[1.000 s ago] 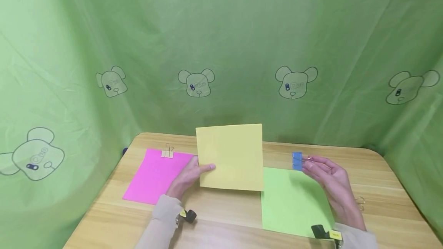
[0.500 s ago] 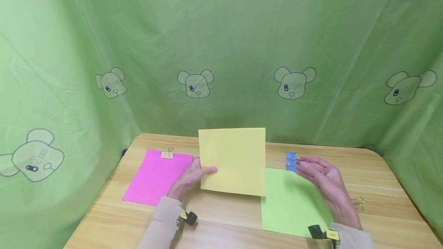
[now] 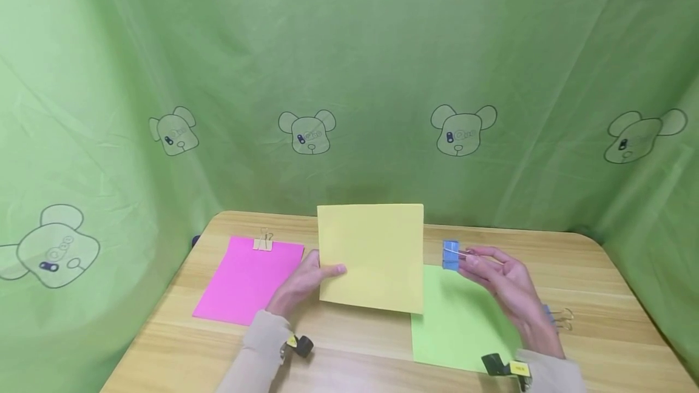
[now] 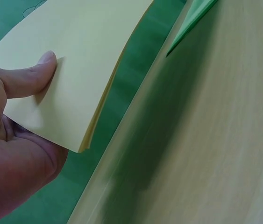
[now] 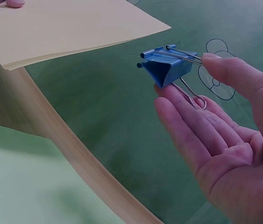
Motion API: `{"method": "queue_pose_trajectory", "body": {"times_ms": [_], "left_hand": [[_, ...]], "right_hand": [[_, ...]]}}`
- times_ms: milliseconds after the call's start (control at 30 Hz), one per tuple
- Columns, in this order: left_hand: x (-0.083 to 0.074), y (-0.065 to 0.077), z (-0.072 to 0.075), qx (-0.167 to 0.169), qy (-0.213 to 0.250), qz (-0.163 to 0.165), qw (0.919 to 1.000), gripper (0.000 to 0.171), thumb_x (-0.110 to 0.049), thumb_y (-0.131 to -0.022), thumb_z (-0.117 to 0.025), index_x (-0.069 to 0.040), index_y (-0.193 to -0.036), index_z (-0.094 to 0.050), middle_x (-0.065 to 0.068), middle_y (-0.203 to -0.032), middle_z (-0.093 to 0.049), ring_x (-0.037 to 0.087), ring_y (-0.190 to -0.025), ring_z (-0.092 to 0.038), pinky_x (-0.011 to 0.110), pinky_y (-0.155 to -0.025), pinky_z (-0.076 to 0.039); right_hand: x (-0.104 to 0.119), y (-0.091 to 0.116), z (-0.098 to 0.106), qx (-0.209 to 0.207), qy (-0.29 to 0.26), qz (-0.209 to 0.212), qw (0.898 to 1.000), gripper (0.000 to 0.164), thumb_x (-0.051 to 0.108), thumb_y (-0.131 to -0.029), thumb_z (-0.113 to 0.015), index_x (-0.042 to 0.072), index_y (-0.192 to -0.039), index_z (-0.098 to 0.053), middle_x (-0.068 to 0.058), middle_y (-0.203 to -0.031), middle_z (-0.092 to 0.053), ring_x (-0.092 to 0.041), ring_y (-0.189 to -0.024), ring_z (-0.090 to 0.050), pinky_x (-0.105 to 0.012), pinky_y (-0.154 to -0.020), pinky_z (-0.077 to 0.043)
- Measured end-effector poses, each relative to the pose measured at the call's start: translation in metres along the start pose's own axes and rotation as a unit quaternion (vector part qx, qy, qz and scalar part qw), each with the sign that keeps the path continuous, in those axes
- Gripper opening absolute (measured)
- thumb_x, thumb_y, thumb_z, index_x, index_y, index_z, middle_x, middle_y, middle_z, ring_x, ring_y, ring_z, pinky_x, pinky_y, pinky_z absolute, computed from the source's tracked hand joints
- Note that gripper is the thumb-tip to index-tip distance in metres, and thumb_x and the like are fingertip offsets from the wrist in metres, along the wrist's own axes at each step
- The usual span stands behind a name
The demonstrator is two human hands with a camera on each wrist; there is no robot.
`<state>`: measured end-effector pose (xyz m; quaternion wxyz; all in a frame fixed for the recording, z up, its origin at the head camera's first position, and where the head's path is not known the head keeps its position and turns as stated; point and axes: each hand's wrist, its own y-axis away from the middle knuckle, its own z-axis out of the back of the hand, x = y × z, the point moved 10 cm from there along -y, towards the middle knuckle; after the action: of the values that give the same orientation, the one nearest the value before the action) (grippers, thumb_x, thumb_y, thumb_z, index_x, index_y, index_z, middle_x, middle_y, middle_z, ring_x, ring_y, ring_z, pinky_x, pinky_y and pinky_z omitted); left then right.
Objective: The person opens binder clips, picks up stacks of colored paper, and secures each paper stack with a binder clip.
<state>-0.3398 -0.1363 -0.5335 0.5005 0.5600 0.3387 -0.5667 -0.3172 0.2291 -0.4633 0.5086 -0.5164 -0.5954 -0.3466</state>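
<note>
The yellow sheets (image 3: 382,247), a thin squarish stack, are held up steeply above the bench (image 3: 349,332) by the left hand (image 3: 301,276) at their left edge, while the blue clip (image 3: 450,255), silver wire handles splayed, is pinched by the right hand (image 3: 509,287) near their right edge, mouth toward them.

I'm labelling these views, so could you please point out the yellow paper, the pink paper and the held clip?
Yellow paper (image 3: 377,255), head view: front face.
Pink paper (image 3: 246,281), head view: upper surface.
Held clip (image 5: 176,68), right wrist view: blue body.
</note>
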Motion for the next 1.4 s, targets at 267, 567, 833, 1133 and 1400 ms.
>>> {"method": "queue_pose_trajectory", "body": {"times_ms": [267, 567, 833, 1133, 1400], "left_hand": [[-0.004, 0.001, -0.009, 0.019, 0.008, -0.009, 0.9998, 0.061, -0.042, -0.088, -0.079, -0.008, -0.130, -0.052, 0.012, -0.127, -0.057, 0.029, -0.124, -0.052, 0.061, -0.117, -0.029], [-0.007, 0.001, -0.017, 0.042, 0.020, -0.022, 0.9987, 0.052, -0.038, -0.091, -0.077, -0.010, -0.129, -0.057, 0.008, -0.125, -0.062, 0.025, -0.121, -0.055, 0.056, -0.117, -0.032], [-0.005, 0.001, -0.022, 0.049, 0.020, -0.017, 0.9984, 0.061, -0.041, -0.091, -0.076, -0.014, -0.140, -0.051, 0.002, -0.134, -0.061, 0.025, -0.132, -0.050, 0.056, -0.120, -0.028], [-0.008, 0.001, -0.025, 0.054, 0.029, -0.025, 0.9978, 0.055, -0.037, -0.092, -0.075, -0.012, -0.137, -0.055, 0.004, -0.132, -0.063, 0.026, -0.131, -0.052, 0.057, -0.120, -0.028], [-0.011, -0.002, -0.032, 0.071, 0.041, -0.039, 0.9958, 0.047, -0.029, -0.094, -0.074, -0.013, -0.136, -0.058, 0.001, -0.132, -0.066, 0.024, -0.132, -0.053, 0.056, -0.122, -0.026]], "right_hand": [[-0.006, -0.002, -0.006, 0.002, 0.019, -0.013, 1.000, 0.020, 0.003, -0.104, -0.058, 0.000, -0.124, -0.059, -0.007, -0.115, -0.075, -0.021, -0.104, -0.074, -0.035, -0.095, -0.055], [-0.010, -0.003, -0.015, 0.012, 0.034, -0.019, 0.999, 0.020, 0.005, -0.103, -0.060, 0.000, -0.122, -0.061, -0.010, -0.115, -0.075, -0.022, -0.106, -0.073, -0.036, -0.097, -0.055], [-0.012, -0.004, -0.018, 0.018, 0.049, -0.021, 0.998, 0.021, 0.005, -0.104, -0.059, -0.003, -0.123, -0.060, -0.010, -0.116, -0.075, -0.023, -0.105, -0.073, -0.035, -0.096, -0.055], [-0.016, -0.005, -0.022, 0.024, 0.065, -0.022, 0.997, 0.023, 0.007, -0.104, -0.058, -0.004, -0.125, -0.059, -0.008, -0.118, -0.075, -0.024, -0.106, -0.073, -0.034, -0.097, -0.055], [-0.020, -0.006, -0.026, 0.025, 0.074, -0.028, 0.997, 0.027, 0.008, -0.104, -0.060, -0.006, -0.128, -0.056, -0.008, -0.118, -0.074, -0.024, -0.106, -0.073, -0.034, -0.097, -0.055]]}}
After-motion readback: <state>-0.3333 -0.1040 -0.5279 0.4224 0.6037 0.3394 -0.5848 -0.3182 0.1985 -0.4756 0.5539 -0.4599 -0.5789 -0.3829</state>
